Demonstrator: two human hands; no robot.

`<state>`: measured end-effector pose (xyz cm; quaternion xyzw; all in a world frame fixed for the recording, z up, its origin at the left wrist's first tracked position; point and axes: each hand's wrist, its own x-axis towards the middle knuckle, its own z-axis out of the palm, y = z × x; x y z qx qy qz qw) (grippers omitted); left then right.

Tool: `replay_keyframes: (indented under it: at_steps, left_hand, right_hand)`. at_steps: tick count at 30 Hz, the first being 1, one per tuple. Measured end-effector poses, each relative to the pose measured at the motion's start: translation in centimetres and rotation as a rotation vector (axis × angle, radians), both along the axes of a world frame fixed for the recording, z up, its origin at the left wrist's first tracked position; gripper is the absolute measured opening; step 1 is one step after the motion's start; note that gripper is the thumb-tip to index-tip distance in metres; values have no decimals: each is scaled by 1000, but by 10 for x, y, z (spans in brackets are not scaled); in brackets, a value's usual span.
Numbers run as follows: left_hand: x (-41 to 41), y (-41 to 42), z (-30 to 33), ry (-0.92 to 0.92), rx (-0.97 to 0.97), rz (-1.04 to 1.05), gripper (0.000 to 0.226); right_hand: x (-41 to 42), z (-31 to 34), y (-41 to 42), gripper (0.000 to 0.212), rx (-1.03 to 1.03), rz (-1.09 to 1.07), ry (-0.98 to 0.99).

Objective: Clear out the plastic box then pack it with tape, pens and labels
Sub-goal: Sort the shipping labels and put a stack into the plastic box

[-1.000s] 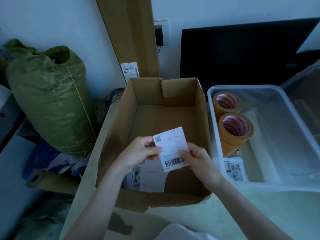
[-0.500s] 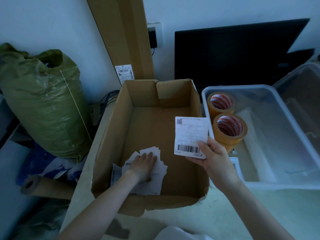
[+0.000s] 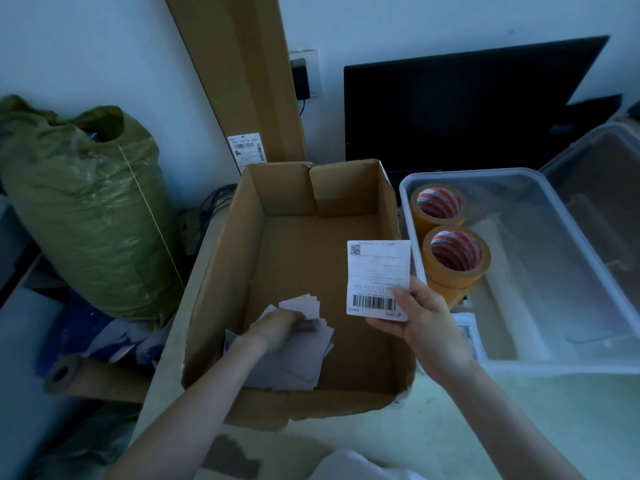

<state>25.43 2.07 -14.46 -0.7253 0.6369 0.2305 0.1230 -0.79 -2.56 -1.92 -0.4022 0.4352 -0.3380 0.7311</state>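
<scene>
My right hand (image 3: 420,322) pinches a white barcode label (image 3: 375,271) by its lower right corner, upright over the right side of an open cardboard box (image 3: 221,271). Down in the box's near left corner, my left hand (image 3: 277,327) curls its fingers around the top of a fanned pile of labels (image 3: 298,358). To the right sits the clear plastic box (image 3: 568,365). Inside it two rolls of yellow tape (image 3: 457,261) stand at the left end, and another label (image 3: 469,336) lies at the near left corner.
A green sack (image 3: 86,216) stands at the left, with a cardboard tube (image 3: 86,379) on the floor below it. A tall flat carton (image 3: 242,71) leans on the wall behind the box. A black monitor (image 3: 467,105) and a second clear bin (image 3: 602,188) are at the back right.
My left hand let go of the label, dropped into the cardboard box and has closed its fingers on the pile. My right hand carried the single label rightward toward the plastic box.
</scene>
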Motion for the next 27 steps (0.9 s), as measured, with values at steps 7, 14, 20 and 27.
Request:
replay_keyframes:
  at_steps: [7,14,20,27]
  left_hand:
    - [7,-5,57,327,-294,353,13]
    - [1,-6,134,703,-357,392,15]
    - [-16,-9,173,789,-279,241,15]
    - [-26,-18,183,781,-263,120,15]
  right_hand:
    - [-1,0,-2,24,-33,-3,28]
    - [3,2,-4,22,-185,-51,133]
    - [8,9,-8,21,-191,6,160]
    - [5,10,-7,24,-220,13,160]
